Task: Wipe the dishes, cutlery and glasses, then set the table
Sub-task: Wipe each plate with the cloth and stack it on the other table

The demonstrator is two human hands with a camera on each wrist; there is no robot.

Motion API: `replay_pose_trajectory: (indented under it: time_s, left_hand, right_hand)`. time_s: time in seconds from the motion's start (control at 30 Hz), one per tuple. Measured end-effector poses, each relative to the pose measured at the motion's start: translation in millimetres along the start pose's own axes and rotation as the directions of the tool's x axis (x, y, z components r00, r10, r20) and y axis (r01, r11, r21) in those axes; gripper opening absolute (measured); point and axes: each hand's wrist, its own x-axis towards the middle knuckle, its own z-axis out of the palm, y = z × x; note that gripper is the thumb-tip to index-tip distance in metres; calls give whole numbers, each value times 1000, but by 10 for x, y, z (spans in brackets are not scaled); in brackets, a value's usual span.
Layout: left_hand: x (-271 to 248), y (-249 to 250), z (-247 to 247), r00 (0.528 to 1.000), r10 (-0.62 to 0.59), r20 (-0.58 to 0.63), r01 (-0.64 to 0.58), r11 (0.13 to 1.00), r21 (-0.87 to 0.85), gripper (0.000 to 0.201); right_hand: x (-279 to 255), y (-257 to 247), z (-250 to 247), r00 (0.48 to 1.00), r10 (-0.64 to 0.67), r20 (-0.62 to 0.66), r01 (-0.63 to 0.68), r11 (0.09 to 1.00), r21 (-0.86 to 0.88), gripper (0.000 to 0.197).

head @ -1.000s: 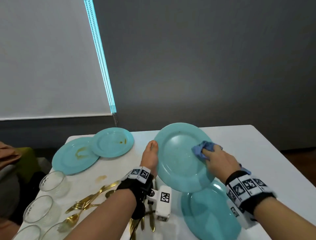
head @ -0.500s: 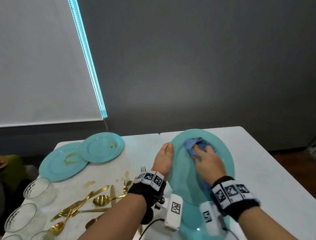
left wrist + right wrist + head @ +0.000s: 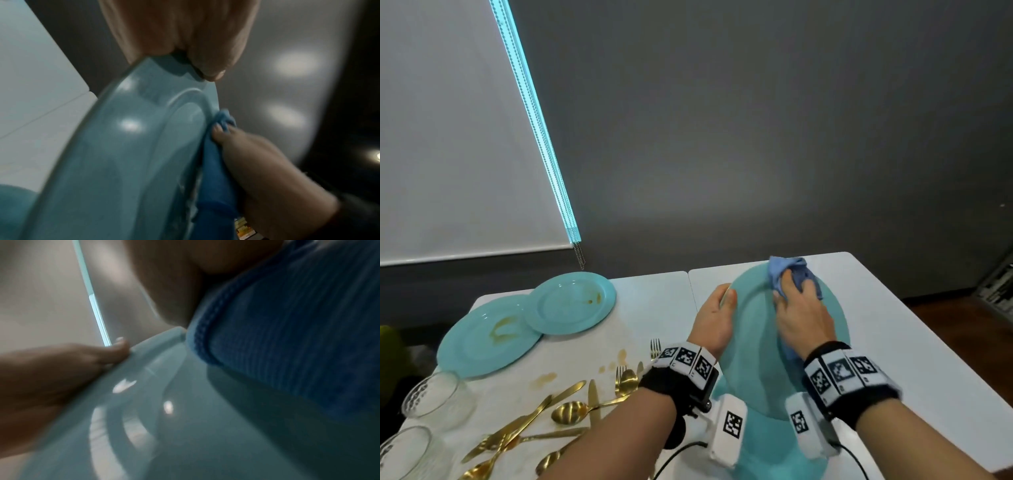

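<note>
since a second ago the right hand and its blue cloth have slid from the right rim up to the far edge of the tilted teal plate above the white table. left wrist view: left hand pinches the rim. right wrist view: curled fingers press cloth onto plate.

The head camera looks forward and down from above across the desk toward a grey wall, while each wrist camera sits very close, looking along its own hand, and all three views share the tilted plate and blue cloth.
</note>
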Motion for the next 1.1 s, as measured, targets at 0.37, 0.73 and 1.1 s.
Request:
replay_pose_trajectory:
  time_s: [0.37,0.73,1.1]
  left_hand:
    - [26,-10,-113,1000,-5,16,6,997,-77,23]
    - [99,-162,-316,989,-89,-115,73,988,-134,30]
    - [-103,-280,-296,971,-237,33,237,933,-272,28]
  right_hand:
    - [151,333,-40,955,296,2,-294,948,124,50]
    - [-632,61,694,833,-441,335,459,888,28,50]
    - [-77,239,357,972,-107,207,134,984,-119,49]
